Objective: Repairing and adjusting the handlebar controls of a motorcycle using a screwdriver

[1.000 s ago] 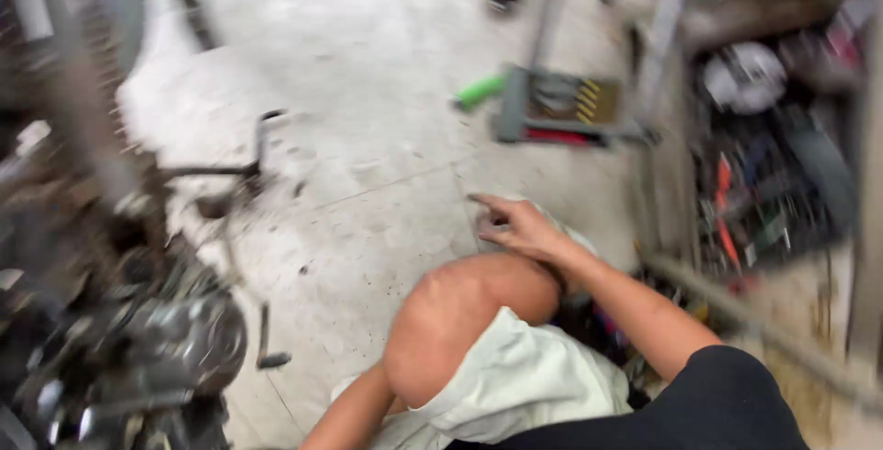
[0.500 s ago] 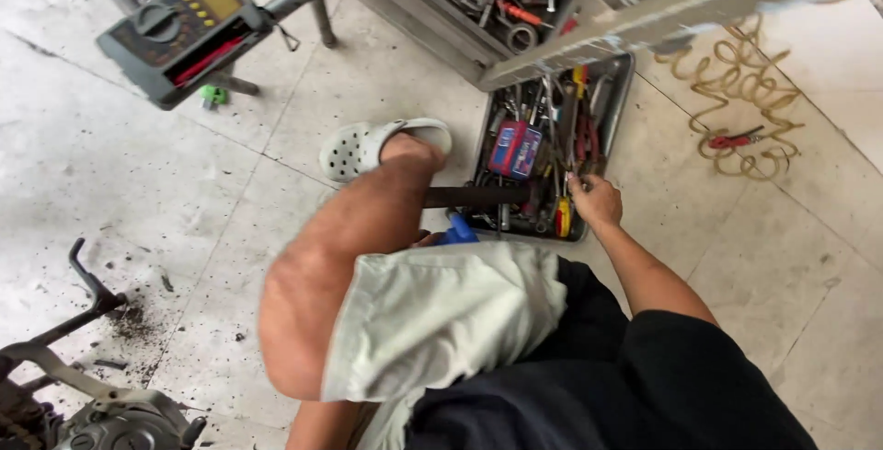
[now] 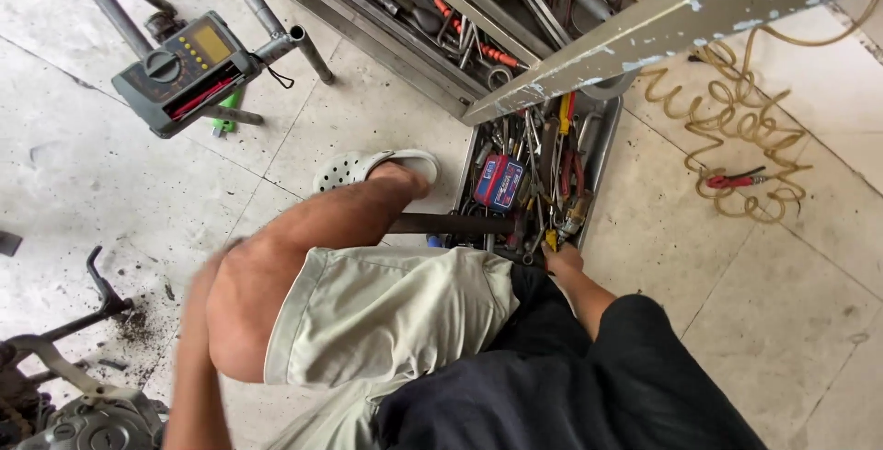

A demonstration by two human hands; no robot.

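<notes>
Pale tiled floor [image 3: 763, 321] is carrying a metal tool tray [image 3: 602, 137] crammed with tools. Right hand [image 3: 561, 259] is dipping into the tray's near end, its grip hidden among pliers [image 3: 568, 174], so I cannot tell its state. Left hand [image 3: 207, 275] is blurring beside the knee, grip unreadable.

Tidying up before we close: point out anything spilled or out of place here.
Dark grit is scattered on the floor beside the engine part. The tool tray, where the right hand reaches, is a jumbled heap. A coiled hose sprawls loose across the tiles.
</notes>
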